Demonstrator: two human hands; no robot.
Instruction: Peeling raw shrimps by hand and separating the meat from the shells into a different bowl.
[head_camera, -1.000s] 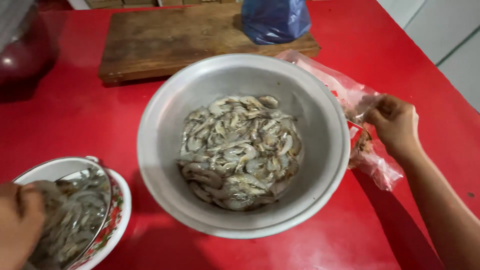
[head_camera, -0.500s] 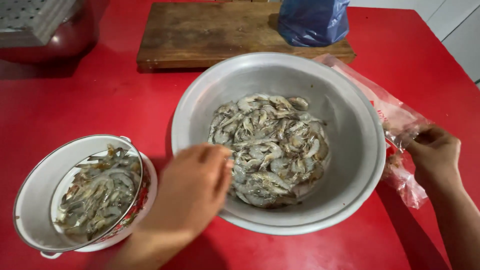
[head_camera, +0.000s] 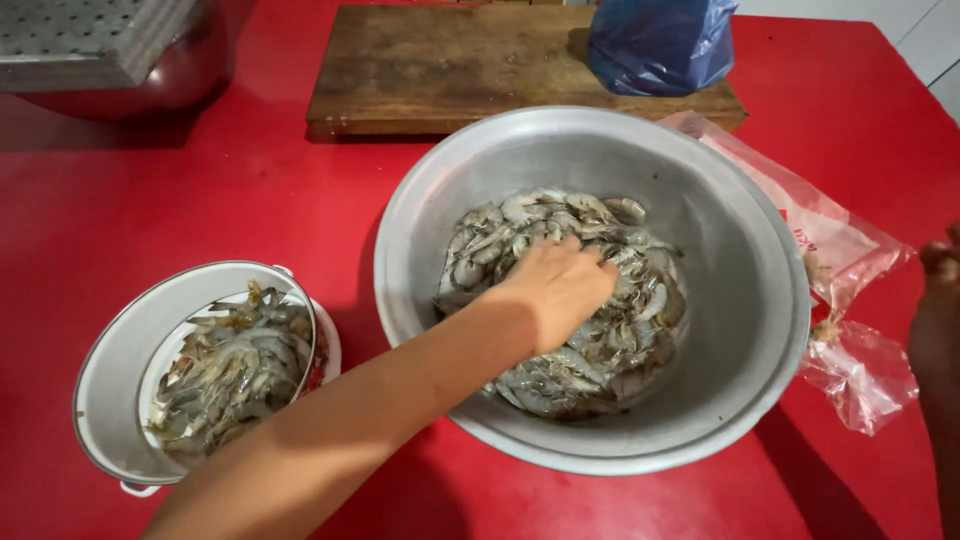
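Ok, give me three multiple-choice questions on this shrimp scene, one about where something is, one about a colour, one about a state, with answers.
1. Where does the left hand rest?
A. On the raw shrimp in the large metal bowl
B. On the wooden cutting board
C. In the small white bowl

2. What colour is the table?
A. Green
B. Red
C. White

3. What state is the clear plastic bag in?
A. Crumpled and lying flat beside the large bowl
B. Hanging from a hook
C. Standing upright and full of shrimp

Answers: 1 A, the fingers press into the shrimp pile inside the big bowl. 2 B, the surface around both bowls is bright red. 3 A, it lies wrinkled on the table by the bowl's right rim, near the right hand.
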